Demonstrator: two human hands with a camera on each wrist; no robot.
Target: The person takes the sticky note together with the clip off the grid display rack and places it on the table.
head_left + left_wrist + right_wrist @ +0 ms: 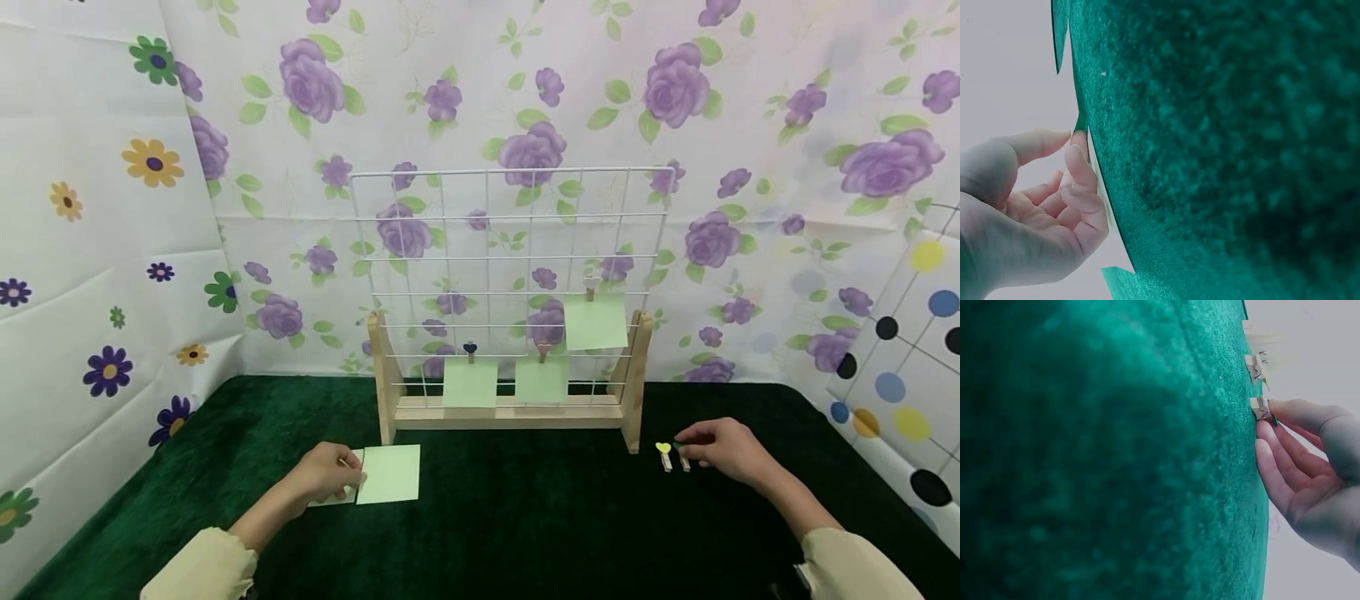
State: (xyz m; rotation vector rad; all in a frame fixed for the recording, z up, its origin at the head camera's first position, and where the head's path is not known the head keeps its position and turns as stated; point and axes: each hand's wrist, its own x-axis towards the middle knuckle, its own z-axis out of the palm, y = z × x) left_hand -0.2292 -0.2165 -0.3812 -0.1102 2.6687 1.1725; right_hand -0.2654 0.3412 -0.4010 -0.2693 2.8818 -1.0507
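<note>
While the left hand (326,473), fingers bent, touches the left sheet (334,501) of two lying side by side on green cloth (480,517), grip uncertain, the right hand (726,451) pinches a green-heart clip (686,463), thumb and fingertips nearly together. Head view alone gives the yellow heart on the neighbouring clip (664,457) and, farther back, the wood-framed wire rack (385,375) bearing three pegged notes (470,383).

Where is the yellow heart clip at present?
At right in the head view, the yellow heart clip lies on the green cloth, between the rack and the other clip at the right hand.
</note>
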